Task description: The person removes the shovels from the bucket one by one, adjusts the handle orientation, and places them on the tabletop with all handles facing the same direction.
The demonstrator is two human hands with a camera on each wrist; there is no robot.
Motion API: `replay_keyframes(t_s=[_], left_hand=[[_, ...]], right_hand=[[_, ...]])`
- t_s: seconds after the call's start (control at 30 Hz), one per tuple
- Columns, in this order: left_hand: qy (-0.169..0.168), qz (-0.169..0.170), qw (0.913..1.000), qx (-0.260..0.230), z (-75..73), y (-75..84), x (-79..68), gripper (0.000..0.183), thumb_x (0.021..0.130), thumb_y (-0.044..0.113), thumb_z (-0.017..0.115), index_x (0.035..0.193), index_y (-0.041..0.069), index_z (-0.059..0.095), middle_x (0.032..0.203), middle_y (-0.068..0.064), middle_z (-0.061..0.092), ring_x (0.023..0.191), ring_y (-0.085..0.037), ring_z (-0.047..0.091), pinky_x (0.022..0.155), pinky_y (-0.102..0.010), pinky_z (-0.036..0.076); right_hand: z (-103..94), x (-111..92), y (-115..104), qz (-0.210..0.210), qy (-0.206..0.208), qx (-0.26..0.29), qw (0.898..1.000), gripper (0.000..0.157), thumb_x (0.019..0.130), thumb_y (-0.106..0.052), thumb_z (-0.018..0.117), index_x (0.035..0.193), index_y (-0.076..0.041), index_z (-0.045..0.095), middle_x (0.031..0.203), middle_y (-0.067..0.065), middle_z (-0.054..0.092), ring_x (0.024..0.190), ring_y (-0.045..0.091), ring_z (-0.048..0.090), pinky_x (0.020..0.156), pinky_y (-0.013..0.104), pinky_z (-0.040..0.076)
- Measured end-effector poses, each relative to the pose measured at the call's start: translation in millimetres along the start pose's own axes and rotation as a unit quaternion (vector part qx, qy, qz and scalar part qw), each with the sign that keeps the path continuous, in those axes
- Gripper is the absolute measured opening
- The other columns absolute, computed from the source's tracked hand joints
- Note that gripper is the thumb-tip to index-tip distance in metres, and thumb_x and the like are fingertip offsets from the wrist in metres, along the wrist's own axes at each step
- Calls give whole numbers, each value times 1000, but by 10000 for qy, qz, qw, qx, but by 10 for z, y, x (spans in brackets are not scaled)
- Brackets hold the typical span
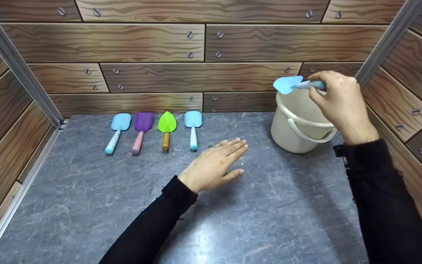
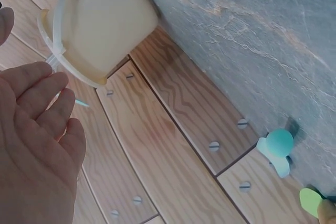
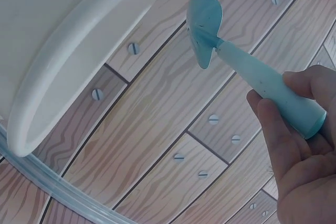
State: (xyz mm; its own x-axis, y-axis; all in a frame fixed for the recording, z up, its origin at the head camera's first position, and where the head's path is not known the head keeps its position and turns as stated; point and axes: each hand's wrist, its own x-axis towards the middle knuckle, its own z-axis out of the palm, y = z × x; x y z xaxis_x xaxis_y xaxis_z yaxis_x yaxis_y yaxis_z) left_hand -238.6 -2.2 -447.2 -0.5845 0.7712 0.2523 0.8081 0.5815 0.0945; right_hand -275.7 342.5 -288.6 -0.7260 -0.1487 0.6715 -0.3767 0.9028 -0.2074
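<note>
My right hand (image 1: 343, 102) pinches a light blue hand trowel (image 1: 286, 85) by its handle, above the rim of a cream bucket (image 1: 288, 128). In the right wrist view the trowel (image 3: 262, 80) points away from the fingertips, with the bucket (image 3: 68, 61) beside it. My left hand (image 1: 216, 165) hovers over the table, palm down, fingers straight and holding nothing. To its left lie several small garden tools in a row: a blue shovel (image 1: 121, 121), a purple shovel (image 1: 143, 121), a green pointed trowel (image 1: 167, 123) and another blue shovel (image 1: 193, 119).
The grey marbled table (image 1: 104, 205) is bordered by a wood-patterned back wall (image 1: 152, 44) and side walls, with metal rails (image 1: 390, 40) at the corners. The bucket's white handle (image 1: 306, 135) hangs down over its front.
</note>
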Motion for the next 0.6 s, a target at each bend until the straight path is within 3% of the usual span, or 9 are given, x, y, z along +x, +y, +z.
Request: replay_keyframes(t_s=[0.23,0.6], left_hand=[[54,-50,9999,-78,7,-20,1,73,124,49,55,183,8,41,191,-11,42,180,-29,39,150,-50,32],[262,-224,9994,-63,3,-58,15,73,124,47,58,182,7,41,190,-14,44,179,-32,42,149,-52,34]], right_hand=[[76,-72,-124,-171,25,201,9996,21,105,4,77,125,7,85,125,30,86,117,52,84,104,66,68],[188,-202,-240,-480,90,377,9981,23,105,5,78,127,5,84,127,26,87,120,49,85,106,62,70]])
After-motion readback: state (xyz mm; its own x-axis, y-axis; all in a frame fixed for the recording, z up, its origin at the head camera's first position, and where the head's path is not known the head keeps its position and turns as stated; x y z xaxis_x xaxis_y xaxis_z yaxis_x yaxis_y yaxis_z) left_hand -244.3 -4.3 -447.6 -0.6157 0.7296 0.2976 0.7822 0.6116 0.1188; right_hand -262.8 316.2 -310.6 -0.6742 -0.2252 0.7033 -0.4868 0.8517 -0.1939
